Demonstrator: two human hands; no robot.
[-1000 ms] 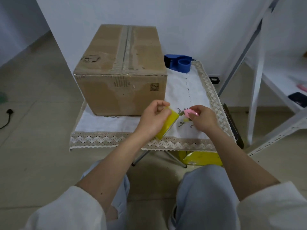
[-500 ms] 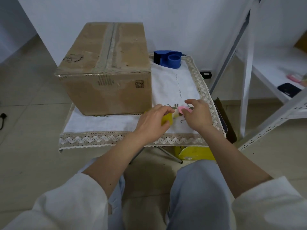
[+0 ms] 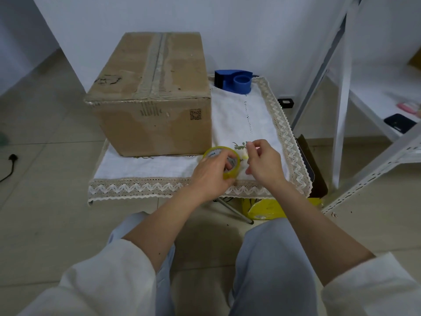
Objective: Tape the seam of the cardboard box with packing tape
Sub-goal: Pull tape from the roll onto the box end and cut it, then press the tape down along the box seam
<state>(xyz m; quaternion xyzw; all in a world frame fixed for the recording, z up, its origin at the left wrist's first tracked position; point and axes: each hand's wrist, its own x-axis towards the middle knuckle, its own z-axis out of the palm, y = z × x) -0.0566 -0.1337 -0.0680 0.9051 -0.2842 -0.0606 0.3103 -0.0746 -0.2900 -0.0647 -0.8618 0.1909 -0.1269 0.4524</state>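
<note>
A closed cardboard box (image 3: 155, 94) stands on the left of a small table covered with a white lace-edged cloth (image 3: 241, 119). Its top seam (image 3: 158, 65) runs away from me and carries old worn tape. My left hand (image 3: 209, 176) grips a yellowish roll of packing tape (image 3: 230, 166) just above the cloth's front edge, right of the box. Close beside it, my right hand (image 3: 264, 165) has its fingers curled, with a bit of a small pink object (image 3: 257, 147) showing between them. Most of that object is hidden.
A blue tape dispenser (image 3: 234, 82) sits at the table's back, right of the box. A white metal shelf frame (image 3: 341, 110) stands to the right, holding a black phone (image 3: 398, 125). A yellow item (image 3: 266, 208) lies under the table. A black plug (image 3: 12, 157) lies on the floor at left.
My left hand has turned the tape roll so its open ring faces up. Both hands have dropped closer to the cloth near the table's front edge. The view has shifted.
</note>
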